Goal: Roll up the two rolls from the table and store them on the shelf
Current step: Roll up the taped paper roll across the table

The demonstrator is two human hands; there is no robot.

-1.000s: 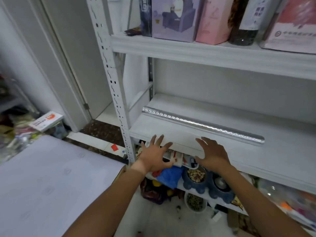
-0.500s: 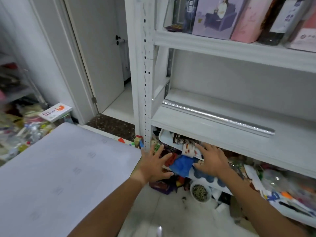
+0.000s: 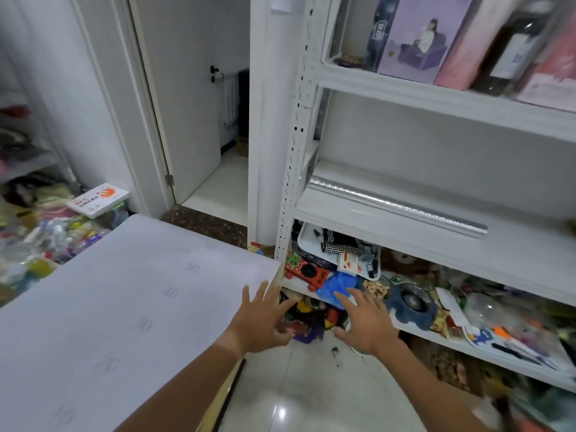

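Both hands, left hand (image 3: 260,319) and right hand (image 3: 364,322), are hovering apart, fingers spread, gripping nothing. Silver roll (image 3: 396,204) is lying on the shelf (image 3: 358,226); white sheet (image 3: 118,300) is covering the table.

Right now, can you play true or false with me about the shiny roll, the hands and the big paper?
1. The shiny roll lies on the shelf. True.
2. The left hand holds the roll. False: it holds nothing, fingers spread.
3. The big paper lies flat on the table. True.
4. The right hand grips a bottle. False: it is open and empty.
5. The shiny roll stands upright. False: it lies on its side.
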